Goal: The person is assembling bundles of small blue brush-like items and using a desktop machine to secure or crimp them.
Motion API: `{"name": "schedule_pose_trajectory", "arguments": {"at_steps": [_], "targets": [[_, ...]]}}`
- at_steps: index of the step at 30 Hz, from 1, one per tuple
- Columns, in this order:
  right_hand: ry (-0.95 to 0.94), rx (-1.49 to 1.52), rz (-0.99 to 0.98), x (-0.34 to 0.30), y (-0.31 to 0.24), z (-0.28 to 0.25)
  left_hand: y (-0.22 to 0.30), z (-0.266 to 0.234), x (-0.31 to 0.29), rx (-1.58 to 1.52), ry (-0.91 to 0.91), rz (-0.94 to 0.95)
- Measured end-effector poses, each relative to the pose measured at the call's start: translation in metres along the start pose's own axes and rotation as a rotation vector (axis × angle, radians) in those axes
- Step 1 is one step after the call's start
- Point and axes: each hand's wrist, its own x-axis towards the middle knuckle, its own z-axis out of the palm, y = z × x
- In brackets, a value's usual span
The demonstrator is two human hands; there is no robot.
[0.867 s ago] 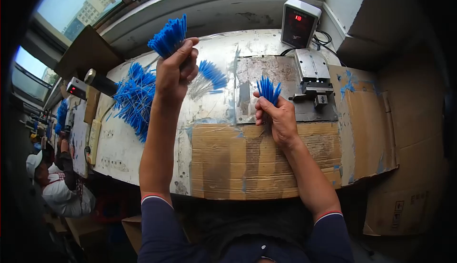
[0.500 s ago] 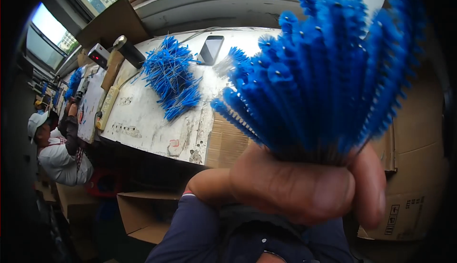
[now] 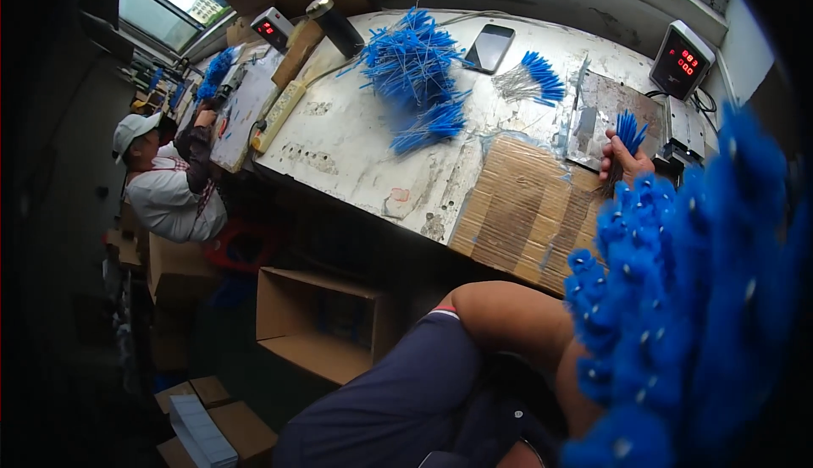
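Where the large wire-brush bundle [image 3: 677, 299] looms: four o'clock, left hand now hidden, grip untellable.
Right hand [image 3: 628, 165]: nearly three o'clock, back in view, clamped round smaller bundle [image 3: 629, 132].

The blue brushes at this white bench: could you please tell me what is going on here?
The person's right hand holds a small bunch of blue brushes in its grip, near the metal plate. A much larger blue bunch fills the right foreground, close to the camera; the left arm extends toward it, but the left hand is hidden. On the white bench lie a heap of similar brushes, a phone and a small fanned group. Another person is at a bench farther left.
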Motion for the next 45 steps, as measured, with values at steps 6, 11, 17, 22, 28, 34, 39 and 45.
{"name": "schedule_pose_trajectory", "arguments": {"at_steps": [6, 11, 17, 22, 28, 34, 39, 45], "targets": [[-0.073, -0.003, 0.052, -0.003, 0.007, 0.022, 0.015, -0.020, -0.011, -0.003, 0.052, 0.065], [-0.075, 0.014, 0.053, -0.003, 0.010, 0.026, 0.016, -0.013, -0.017, -0.002, 0.020, 0.093], [-0.084, 0.005, 0.065, -0.001, 0.013, 0.021, 0.024, -0.001, -0.023, -0.013, -0.041, 0.100], [-0.073, 0.004, 0.065, -0.002, 0.012, 0.022, 0.024, 0.003, -0.022, -0.030, -0.096, 0.093], [-0.070, -0.010, 0.042, -0.002, 0.011, 0.023, 0.026, 0.008, -0.024, -0.068, -0.152, 0.085], [-0.071, -0.001, 0.056, -0.003, 0.013, 0.020, 0.010, 0.002, -0.022, -0.117, -0.200, 0.077], [-0.083, -0.001, 0.062, -0.003, 0.003, 0.026, 0.029, 0.010, -0.021, -0.162, -0.255, 0.075], [-0.078, 0.014, 0.040, -0.014, -0.004, 0.023, 0.043, -0.038, -0.038, 0.050, -0.226, 0.283]]}}
